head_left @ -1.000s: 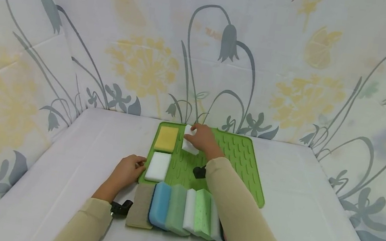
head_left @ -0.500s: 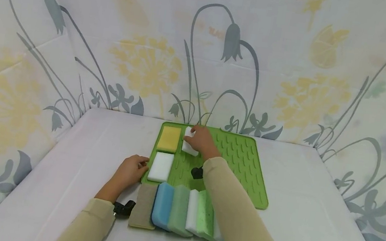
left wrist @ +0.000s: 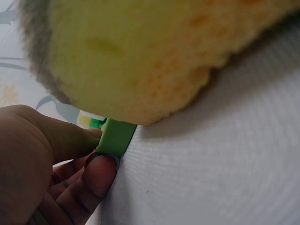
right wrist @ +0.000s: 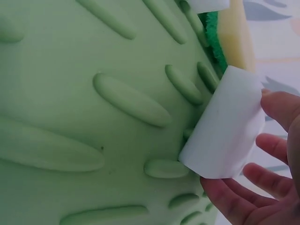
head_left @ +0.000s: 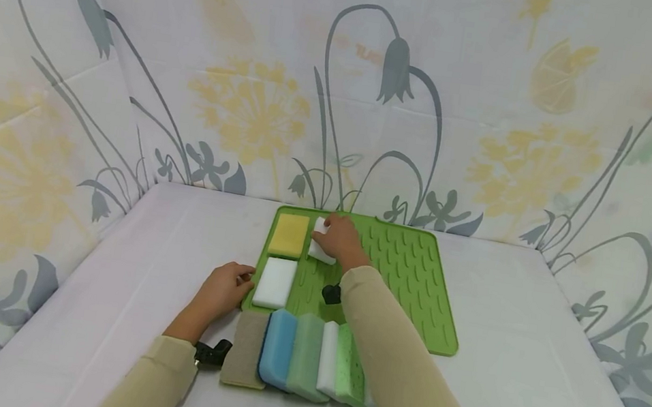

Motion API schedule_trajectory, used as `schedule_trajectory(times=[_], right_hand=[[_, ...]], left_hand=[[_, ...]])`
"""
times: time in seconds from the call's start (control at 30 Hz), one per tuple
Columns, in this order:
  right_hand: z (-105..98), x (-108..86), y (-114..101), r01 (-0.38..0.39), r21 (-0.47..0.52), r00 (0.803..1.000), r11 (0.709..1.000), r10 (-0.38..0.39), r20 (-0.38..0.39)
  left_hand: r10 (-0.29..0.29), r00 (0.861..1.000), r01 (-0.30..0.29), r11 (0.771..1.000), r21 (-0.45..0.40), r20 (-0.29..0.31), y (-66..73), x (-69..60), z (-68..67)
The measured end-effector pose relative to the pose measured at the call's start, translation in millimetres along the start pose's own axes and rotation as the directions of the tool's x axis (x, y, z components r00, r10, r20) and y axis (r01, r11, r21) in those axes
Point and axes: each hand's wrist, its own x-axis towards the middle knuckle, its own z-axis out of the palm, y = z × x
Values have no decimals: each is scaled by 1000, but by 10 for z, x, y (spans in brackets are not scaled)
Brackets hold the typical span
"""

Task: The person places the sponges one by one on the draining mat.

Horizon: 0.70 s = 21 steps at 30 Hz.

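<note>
In the head view, my right hand [head_left: 341, 238] holds a white sponge [head_left: 320, 249] by its sides on the ribbed green mat [head_left: 401, 261]. The right wrist view shows the thumb on one side of this white block [right wrist: 225, 124] and fingers around the other. A yellow sponge [head_left: 289, 235] with a green scouring layer lies just left of it. Nearer me, another white sponge [head_left: 275, 283] lies flat along the mat's left side. My left hand [head_left: 223, 292] pinches the mat's left edge; the left wrist view shows thumb and finger on that green edge [left wrist: 116, 137].
In front of the mat leans a row of sponges: a grey-brown one [head_left: 246, 350], a blue one [head_left: 278, 350], a pale green one [head_left: 306, 357], a white one [head_left: 328, 361] and a bright green one [head_left: 349, 370]. My right sleeve [head_left: 403, 365] hides the row's right end.
The white sponge in my right hand has shifted slightly left on the mat, closer to the yellow sponge. My left hand stays at the mat's edge. The head view has turned slightly.
</note>
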Motion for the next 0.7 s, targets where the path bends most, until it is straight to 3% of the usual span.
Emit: schedule_trajectory(times=[0.7], right_hand=[[30, 24, -57, 67, -109, 998, 992, -66, 8]], left_hand=[[-13, 1000, 13, 1000, -6, 4, 14, 2, -6]])
